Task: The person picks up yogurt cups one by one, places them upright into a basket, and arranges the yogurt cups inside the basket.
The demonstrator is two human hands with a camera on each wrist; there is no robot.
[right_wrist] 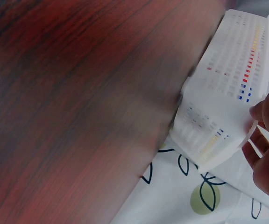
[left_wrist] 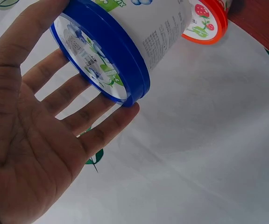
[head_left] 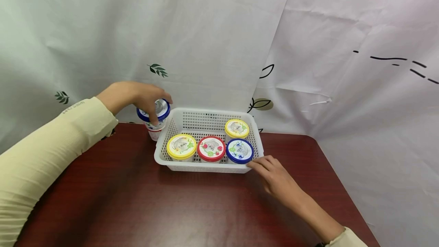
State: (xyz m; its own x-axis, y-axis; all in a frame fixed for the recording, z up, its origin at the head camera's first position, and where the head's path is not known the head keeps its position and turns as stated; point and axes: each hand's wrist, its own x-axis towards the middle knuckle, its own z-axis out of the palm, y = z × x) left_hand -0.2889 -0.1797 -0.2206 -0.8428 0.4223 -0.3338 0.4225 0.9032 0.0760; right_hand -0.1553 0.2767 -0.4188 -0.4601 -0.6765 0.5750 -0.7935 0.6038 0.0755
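My left hand is at a tub with a blue lid, thumb on one side of the lid and fingers spread along the other. Below that tub is a red-lidded tub with strawberry pictures; whether the two touch is hard to tell. A white perforated plastic basket stands to their right on the table. With thumb and fingers, my right hand grips the basket's near right corner rim. Inside the basket are two yellow-lidded tubs, a red-lidded one and a blue-lidded one.
The dark red wooden table extends in front of the basket, with its rounded far corner at the right. Behind it hangs a white cloth printed with leaves. The basket's back left part shows its bare mesh floor.
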